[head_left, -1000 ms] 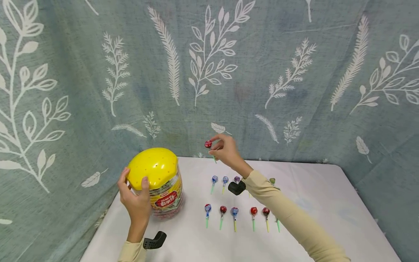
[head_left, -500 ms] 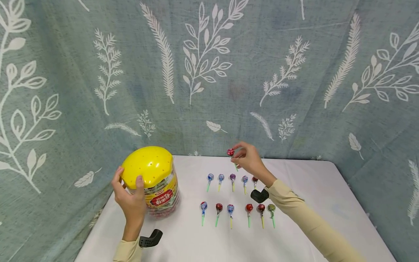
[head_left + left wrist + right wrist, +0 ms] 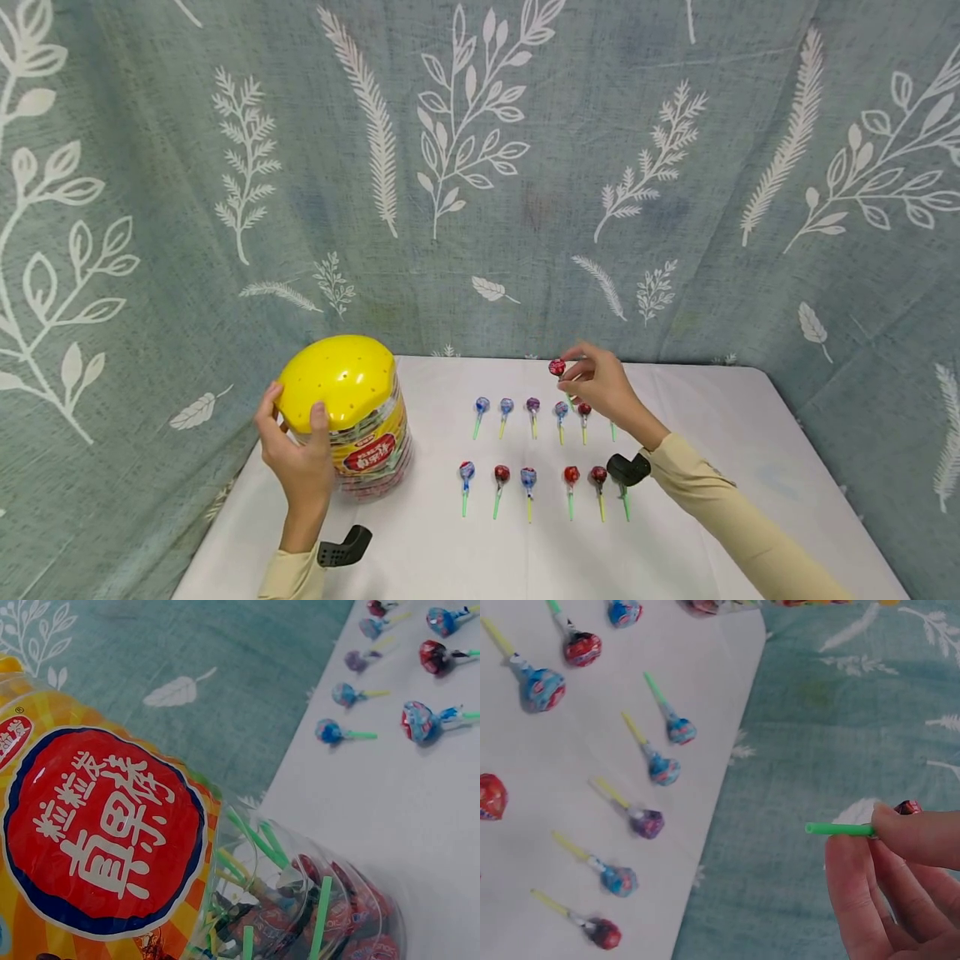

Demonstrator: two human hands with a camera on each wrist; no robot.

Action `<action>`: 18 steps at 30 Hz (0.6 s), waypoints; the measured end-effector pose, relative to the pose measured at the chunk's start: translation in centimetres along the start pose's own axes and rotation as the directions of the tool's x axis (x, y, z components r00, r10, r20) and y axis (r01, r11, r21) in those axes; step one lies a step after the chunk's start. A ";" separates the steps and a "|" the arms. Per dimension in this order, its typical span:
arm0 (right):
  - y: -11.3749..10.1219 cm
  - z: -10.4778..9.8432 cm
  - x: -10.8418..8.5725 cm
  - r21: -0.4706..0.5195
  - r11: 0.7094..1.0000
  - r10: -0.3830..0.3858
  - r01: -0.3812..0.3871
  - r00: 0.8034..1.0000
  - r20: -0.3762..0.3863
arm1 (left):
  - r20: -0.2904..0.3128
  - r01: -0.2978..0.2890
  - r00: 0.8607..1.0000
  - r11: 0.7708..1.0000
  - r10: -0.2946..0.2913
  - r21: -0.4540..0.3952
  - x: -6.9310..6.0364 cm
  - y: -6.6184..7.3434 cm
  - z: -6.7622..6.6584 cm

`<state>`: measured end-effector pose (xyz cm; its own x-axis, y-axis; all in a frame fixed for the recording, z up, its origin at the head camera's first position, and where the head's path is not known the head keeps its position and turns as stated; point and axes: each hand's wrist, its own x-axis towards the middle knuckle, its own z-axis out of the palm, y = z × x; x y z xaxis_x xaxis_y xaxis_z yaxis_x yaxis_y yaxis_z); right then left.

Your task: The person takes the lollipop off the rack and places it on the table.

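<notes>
In the head view my left hand (image 3: 300, 462) grips the side of a clear candy jar (image 3: 375, 454) by its yellow lid (image 3: 341, 379), thumb in front. The label and lollipops inside fill the left wrist view. My right hand (image 3: 603, 387) pinches a red-wrapped lollipop (image 3: 557, 367) above the table's back edge. Its green stick (image 3: 840, 829) sits between thumb and finger in the right wrist view. Below this hand runs a back row of lollipops, among them a purple one (image 3: 532, 405) and a dark red one (image 3: 584, 410). One farther right is mostly covered by the hand.
A front row of several lollipops, including a blue one (image 3: 467, 471) and a red one (image 3: 572, 475), lies on the white table (image 3: 420, 558). The black wrist camera covers the row's right end. A leaf-patterned curtain (image 3: 540, 167) stands behind.
My right hand has carried the red lollipop rightward and down, from near the jar to over the back row. My left hand stays on the jar. The head view has shifted slightly.
</notes>
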<state>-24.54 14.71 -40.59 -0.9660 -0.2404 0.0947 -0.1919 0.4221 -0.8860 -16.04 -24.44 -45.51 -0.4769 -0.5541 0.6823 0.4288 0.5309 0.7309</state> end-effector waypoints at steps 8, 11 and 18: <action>2.1 -1.1 -1.2 0.005 0.999 0.048 -0.048 0.999 -0.002 | -0.003 -0.005 1.000 1.000 0.005 -0.019 0.1 3.2 0.1; 2.9 -1.4 -1.7 0.009 0.998 0.059 -0.059 0.998 -0.002 | 0.000 -0.008 1.000 1.000 0.008 -0.025 0.1 3.5 0.1; 4.4 -2.2 -2.8 0.022 0.996 0.090 -0.090 0.996 -0.013 | 0.008 0.000 1.000 1.000 0.000 0.001 -0.1 0.4 0.1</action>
<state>-23.05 19.19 -43.75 -0.9815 -0.1902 0.0203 -0.1005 0.4227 -0.9007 -15.86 -24.12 -45.29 -0.4828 -0.5495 0.6819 0.4277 0.5316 0.7311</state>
